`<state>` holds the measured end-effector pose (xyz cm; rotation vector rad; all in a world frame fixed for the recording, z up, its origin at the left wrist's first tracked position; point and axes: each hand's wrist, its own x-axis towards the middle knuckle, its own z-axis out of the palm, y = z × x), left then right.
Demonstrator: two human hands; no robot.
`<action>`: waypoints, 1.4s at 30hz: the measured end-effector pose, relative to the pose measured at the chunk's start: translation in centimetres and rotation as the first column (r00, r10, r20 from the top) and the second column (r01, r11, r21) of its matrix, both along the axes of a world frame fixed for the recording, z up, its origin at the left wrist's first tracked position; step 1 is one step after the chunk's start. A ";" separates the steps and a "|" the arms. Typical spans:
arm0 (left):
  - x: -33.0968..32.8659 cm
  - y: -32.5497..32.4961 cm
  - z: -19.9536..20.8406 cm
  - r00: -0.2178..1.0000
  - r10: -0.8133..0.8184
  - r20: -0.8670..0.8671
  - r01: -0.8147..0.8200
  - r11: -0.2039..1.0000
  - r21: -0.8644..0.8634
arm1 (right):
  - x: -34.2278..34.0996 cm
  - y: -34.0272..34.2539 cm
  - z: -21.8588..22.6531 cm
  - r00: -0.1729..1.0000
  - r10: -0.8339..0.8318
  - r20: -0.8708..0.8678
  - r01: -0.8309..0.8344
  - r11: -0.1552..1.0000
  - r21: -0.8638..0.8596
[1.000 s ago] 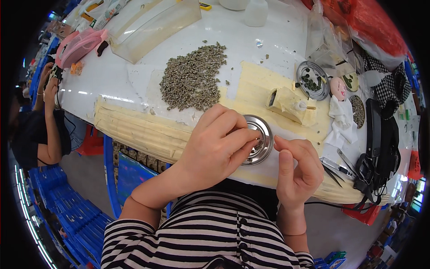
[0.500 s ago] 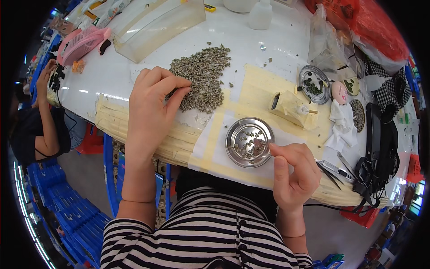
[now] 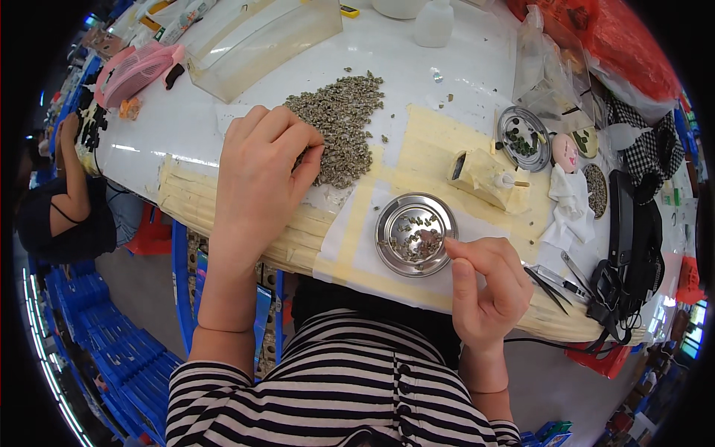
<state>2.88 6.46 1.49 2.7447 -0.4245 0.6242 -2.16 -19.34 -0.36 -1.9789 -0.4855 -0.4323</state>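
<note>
My left hand [image 3: 262,173] hovers at the left edge of a pile of tiny metal parts [image 3: 342,123], thumb and forefinger pinched together. Whatever lies between those fingertips is too small to make out. My right hand [image 3: 488,287] is at the right rim of a round steel dish [image 3: 386,257], its thumb and forefinger also closed, touching or nearly touching the rim. Several of the same small parts lie in the dish. White paper [image 3: 344,249] lies under the dish, on the taped table edge.
A tape-wrapped block [image 3: 488,182] stands beyond the dish, near a second steel dish [image 3: 532,160] holding dark pieces. Tweezers [image 3: 547,289] and a black case [image 3: 622,231] lie at right. A clear plastic tray [image 3: 275,56] stands behind the pile. Another person [image 3: 71,208] sits far left.
My left hand has shifted slightly right along the pile's edge. My right hand stays by the dish rim almost unmoved. The other person's arm at far left has lowered.
</note>
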 end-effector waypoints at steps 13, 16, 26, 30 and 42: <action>-1.8 -2.1 0.1 0.999 -0.047 0.002 0.043 0.896 -0.441 | 0.3 0.8 0.2 0.997 0.057 -0.049 -0.055 0.997 0.049; -1.3 -1.9 -0.4 1.000 0.011 0.017 -0.007 0.965 -0.263 | 0.4 1.3 0.7 0.996 0.077 -0.046 -0.076 0.997 0.020; -1.9 -1.7 -0.2 0.998 -0.017 -0.067 -0.011 0.915 -0.403 | 0.2 1.3 0.3 0.996 0.062 -0.056 -0.062 0.998 0.005; -2.1 -1.9 -0.1 0.990 -0.082 -0.115 0.014 0.866 -0.500 | 0.4 1.5 0.3 0.997 0.066 -0.047 -0.066 0.998 0.010; -3.0 -4.6 0.3 0.871 -0.491 -0.014 0.360 0.659 -0.660 | 0.3 1.5 1.3 0.771 0.401 -0.494 -0.081 0.832 0.549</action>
